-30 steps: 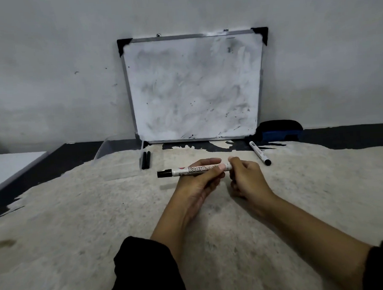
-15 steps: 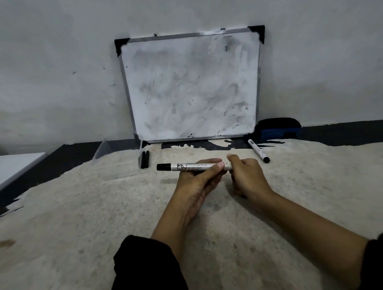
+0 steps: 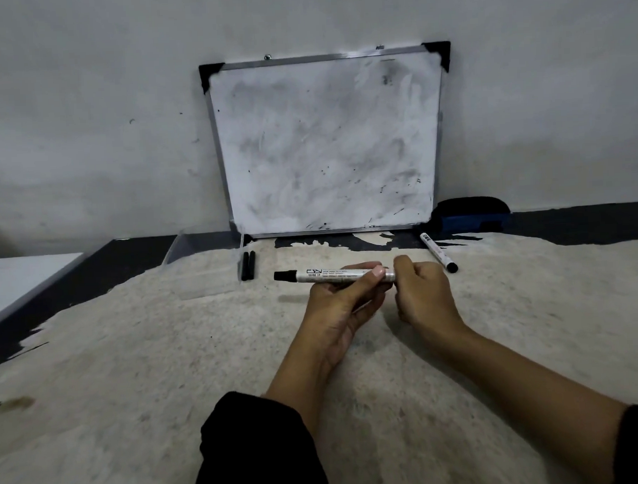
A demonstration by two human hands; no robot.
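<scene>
A white board marker (image 3: 328, 274) with a black cap at its left end lies level above the worn table (image 3: 132, 359). My left hand (image 3: 340, 306) pinches its barrel between thumb and fingers. My right hand (image 3: 420, 296) grips the marker's right end, which is hidden inside the curled fingers. A smudged whiteboard (image 3: 328, 142) with a metal frame and black corners leans on the wall behind.
A second marker (image 3: 438, 252) lies on the table at the right of my hands. Two black caps or short markers (image 3: 248, 265) lie at the left, beside a clear plastic box (image 3: 186, 247). A blue and black eraser (image 3: 470, 217) sits by the whiteboard's lower right corner.
The marker has been turned about its length, so the large brand lettering has rolled away and small print faces up. Both hands have stayed in place.
</scene>
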